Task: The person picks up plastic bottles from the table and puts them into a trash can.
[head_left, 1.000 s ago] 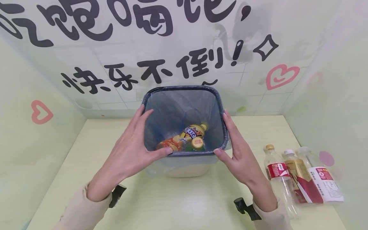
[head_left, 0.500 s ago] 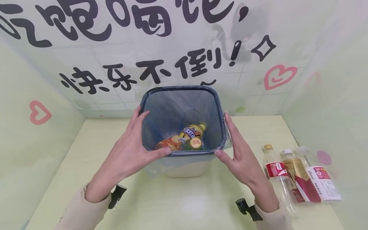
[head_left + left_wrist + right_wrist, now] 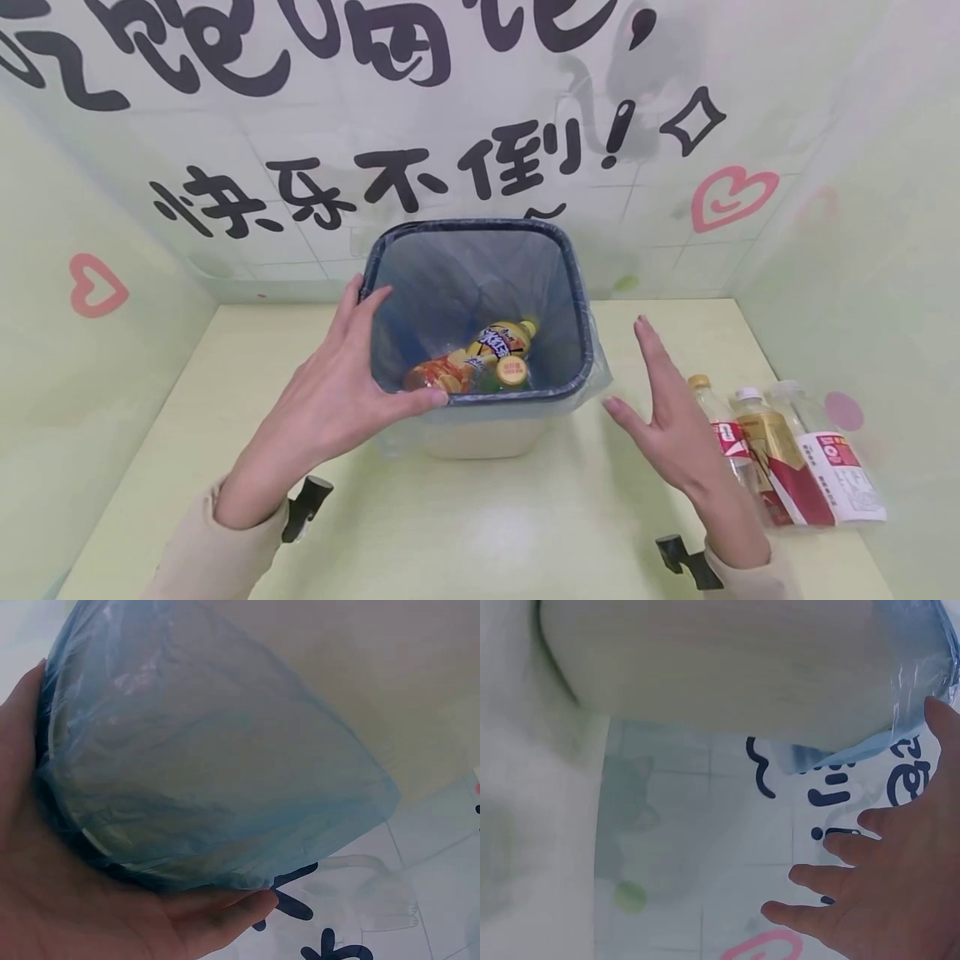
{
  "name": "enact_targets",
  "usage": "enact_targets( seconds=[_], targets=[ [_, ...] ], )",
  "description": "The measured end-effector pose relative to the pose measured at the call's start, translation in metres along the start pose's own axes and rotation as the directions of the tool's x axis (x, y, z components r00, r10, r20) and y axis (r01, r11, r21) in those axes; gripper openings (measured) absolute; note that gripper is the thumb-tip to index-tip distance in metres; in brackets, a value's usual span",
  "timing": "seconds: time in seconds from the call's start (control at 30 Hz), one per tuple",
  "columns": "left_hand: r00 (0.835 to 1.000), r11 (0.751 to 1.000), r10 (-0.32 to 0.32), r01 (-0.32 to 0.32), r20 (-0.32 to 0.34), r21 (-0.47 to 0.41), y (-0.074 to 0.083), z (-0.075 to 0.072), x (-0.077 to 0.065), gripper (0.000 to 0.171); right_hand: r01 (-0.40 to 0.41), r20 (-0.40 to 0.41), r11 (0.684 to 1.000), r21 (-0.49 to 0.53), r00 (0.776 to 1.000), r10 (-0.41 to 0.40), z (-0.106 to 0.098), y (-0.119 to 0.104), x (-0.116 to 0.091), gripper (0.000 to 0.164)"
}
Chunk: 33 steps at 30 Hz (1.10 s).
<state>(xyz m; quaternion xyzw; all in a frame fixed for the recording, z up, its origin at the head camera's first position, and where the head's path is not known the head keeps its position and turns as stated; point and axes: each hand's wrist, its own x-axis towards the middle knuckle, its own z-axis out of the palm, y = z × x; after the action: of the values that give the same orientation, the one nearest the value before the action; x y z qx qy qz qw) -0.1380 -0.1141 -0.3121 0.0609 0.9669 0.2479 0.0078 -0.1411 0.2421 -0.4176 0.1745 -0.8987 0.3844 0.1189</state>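
Note:
A trash bin with a dark rim and a bluish plastic liner stands on the table at the middle of the head view. Inside lie an orange-yellow drink bottle and a bottle with a yellowish cap, its body mostly hidden. My left hand holds the bin's front left corner, thumb on the front rim and fingers along the left side. To the right of the bin, my right hand is apart from it with fingers spread. In the right wrist view, that hand holds nothing.
Three bottles lie side by side at the table's right: a clear one with a red label, a gold-and-red one and one with a white label. Walls bound the table at the back and both sides.
My right hand has let go of the bin's right rim and moved right, towards the three bottles. My left hand stays on the bin, which has barely moved.

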Motion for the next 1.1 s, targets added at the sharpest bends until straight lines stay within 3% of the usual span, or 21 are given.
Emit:
enact_targets(
  seconds=[0.53, 0.9, 1.1],
  targets=[
    [1.000, 0.993, 0.013, -0.013, -0.001, 0.115, -0.004, -0.003, -0.002, 0.134, -0.110, 0.046, 0.992, -0.063, 0.993, 0.113, -0.014, 0.023, -0.018, 0.086],
    [1.000, 0.991, 0.010, -0.008, -0.009, 0.135, -0.001, -0.004, -0.002, 0.129, -0.250, 0.084, 0.955, -0.162, 0.960, 0.265, -0.034, 0.054, -0.048, 0.087],
    [1.000, 0.992, 0.006, -0.005, -0.004, 0.128, 0.000, -0.005, -0.001, 0.131, -0.269, 0.075, 0.943, -0.199, 0.955, 0.288, -0.042, 0.065, -0.059, 0.086]
  ],
)
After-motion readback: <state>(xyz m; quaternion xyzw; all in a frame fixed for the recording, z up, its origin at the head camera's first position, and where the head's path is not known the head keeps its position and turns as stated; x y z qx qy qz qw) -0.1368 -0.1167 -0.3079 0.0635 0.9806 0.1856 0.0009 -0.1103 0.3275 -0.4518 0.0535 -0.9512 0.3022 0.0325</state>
